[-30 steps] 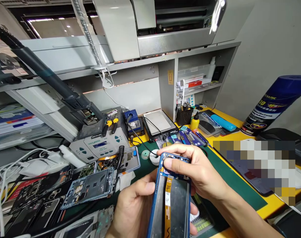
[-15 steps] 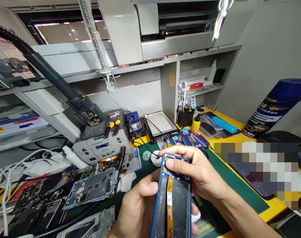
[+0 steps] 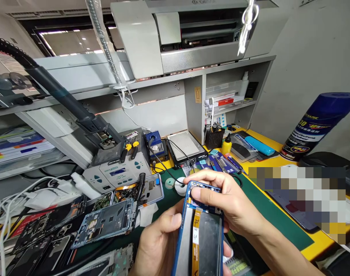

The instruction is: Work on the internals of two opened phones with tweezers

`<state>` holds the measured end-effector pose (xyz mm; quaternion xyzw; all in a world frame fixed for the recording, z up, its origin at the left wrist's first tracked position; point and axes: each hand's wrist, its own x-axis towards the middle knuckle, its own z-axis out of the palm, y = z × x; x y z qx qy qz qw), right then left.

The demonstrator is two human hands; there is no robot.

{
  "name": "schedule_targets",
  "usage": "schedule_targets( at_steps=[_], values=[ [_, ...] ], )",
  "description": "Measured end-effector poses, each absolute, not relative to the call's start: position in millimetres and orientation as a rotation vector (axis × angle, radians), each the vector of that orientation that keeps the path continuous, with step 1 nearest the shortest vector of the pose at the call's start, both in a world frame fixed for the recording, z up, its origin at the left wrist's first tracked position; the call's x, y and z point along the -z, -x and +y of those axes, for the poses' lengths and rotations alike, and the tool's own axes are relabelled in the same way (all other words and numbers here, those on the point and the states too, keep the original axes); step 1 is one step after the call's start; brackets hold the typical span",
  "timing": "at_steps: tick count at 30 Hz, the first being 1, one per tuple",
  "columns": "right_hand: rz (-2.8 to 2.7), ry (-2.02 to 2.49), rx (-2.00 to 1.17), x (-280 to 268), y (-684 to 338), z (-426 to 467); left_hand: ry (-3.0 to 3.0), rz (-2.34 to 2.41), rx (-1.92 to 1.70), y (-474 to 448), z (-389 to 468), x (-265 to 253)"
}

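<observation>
Between my hands is an opened phone frame (image 3: 208,239) with a blue edge, held upright and tilted back over the green mat. An orange flex cable (image 3: 196,255) with a white label runs down its dark inner face. My left hand (image 3: 160,239) wraps round the frame from below, thumb along the left edge and fingertips showing past the right edge. My right hand (image 3: 227,197) grips the top end, its thumb pressed on the small board area near the top left and its index finger over the top edge. What lies under that thumb is hidden.
Phone frames and parts (image 3: 106,222) lie piled on the left, by an open case (image 3: 152,188). A grey soldering station (image 3: 117,174), a heating plate (image 3: 186,147), a yellow bottle (image 3: 227,145) and solder rolls stand behind. A blue spray can (image 3: 316,126) stands right.
The view has shifted slightly. Both hands keep their grip, and the phone frame has tilted a little, with a brighter reflection left of the flex cable.
</observation>
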<state>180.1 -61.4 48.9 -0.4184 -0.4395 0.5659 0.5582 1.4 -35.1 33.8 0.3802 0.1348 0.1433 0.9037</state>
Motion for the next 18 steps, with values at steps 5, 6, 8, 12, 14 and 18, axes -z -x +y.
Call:
schedule_targets(
  at_steps=[5, 6, 8, 12, 14, 18],
  values=[
    [-1.064, 1.012, -1.327, -48.4, -179.2, -60.8, -0.779, 0.331, -0.18, -0.7, -32.3, -32.1],
    [-1.064, 1.01, -1.329, -48.3, -178.8, -60.3, -0.785, 0.341, -0.163, -0.5, -32.2, -31.7],
    [-1.059, 0.998, -1.337, -47.9, -178.2, -59.4, -0.79, 0.356, -0.169, -0.2, -32.4, -31.6],
    [-1.075, 0.994, -1.33, -47.0, -177.9, -59.3, -0.821, 0.379, -0.193, 0.1, -33.0, -32.2],
    [-1.079, 0.999, -1.327, -46.8, -178.0, -59.8, -0.819, 0.381, -0.197, -0.5, -32.8, -32.0],
    [-1.08, 0.999, -1.32, -47.4, -177.7, -59.8, -0.82, 0.383, -0.231, -3.0, -32.8, -32.2]
  ],
)
